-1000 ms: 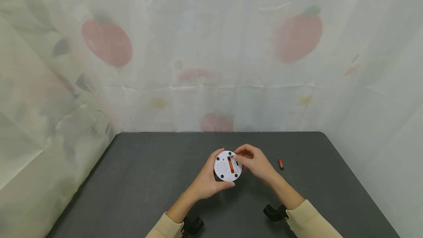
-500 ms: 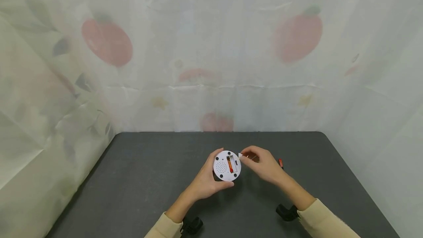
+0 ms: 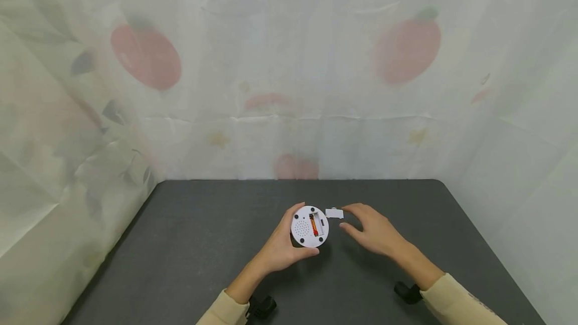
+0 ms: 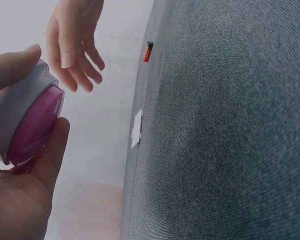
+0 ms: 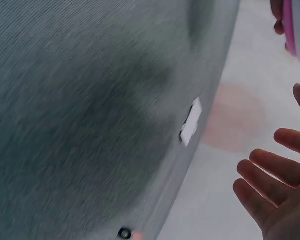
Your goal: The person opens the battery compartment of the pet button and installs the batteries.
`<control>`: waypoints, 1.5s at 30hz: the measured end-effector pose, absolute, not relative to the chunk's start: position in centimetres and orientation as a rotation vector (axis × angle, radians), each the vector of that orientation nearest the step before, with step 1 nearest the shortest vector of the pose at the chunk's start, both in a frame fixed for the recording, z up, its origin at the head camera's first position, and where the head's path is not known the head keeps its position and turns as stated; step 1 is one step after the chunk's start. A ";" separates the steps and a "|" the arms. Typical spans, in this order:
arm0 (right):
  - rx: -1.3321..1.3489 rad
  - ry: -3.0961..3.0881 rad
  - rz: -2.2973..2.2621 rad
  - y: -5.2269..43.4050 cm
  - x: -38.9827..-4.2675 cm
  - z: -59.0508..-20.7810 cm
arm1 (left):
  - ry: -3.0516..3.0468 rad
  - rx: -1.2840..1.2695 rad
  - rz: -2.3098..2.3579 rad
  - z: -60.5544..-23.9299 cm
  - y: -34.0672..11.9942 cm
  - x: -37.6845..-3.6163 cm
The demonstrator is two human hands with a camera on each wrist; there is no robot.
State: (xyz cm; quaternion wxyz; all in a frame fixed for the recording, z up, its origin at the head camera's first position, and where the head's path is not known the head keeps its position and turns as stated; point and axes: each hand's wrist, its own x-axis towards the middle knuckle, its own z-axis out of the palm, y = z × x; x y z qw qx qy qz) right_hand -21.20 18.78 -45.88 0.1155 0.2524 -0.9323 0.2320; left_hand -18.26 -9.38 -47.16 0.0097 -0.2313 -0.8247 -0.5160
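Note:
My left hand (image 3: 282, 251) grips a round white device (image 3: 303, 238) by its edge, underside up, with speaker holes and dark feet showing. Its pink domed side (image 4: 37, 125) shows in the left wrist view. In the uncovered battery compartment a red-and-gold battery (image 3: 314, 225) fills one slot; the slot beside it is bare. A white battery cover (image 3: 334, 213) lies on the table just right of the device in the head view. Right of that cover is my right hand (image 3: 377, 229), fingers spread and holding nothing. A loose red battery (image 4: 148, 51) lies on the table, hidden behind this hand in the head view.
The dark grey table (image 3: 203, 224) reaches back to a pale curtain (image 3: 338, 64) printed with fruit, which also hangs at both sides. Black wrist mounts (image 3: 263, 308) sit under the forearms close above the tabletop.
The right hand has carried the battery cover off the device, let go of it on the table and drawn away to the right. The left hand and device have barely moved.

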 end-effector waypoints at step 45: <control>0.706 -3.027 0.621 29.3 -24.2 -49.5 | -2.586 -0.704 -1.631 -47.1 -9.6 -18.2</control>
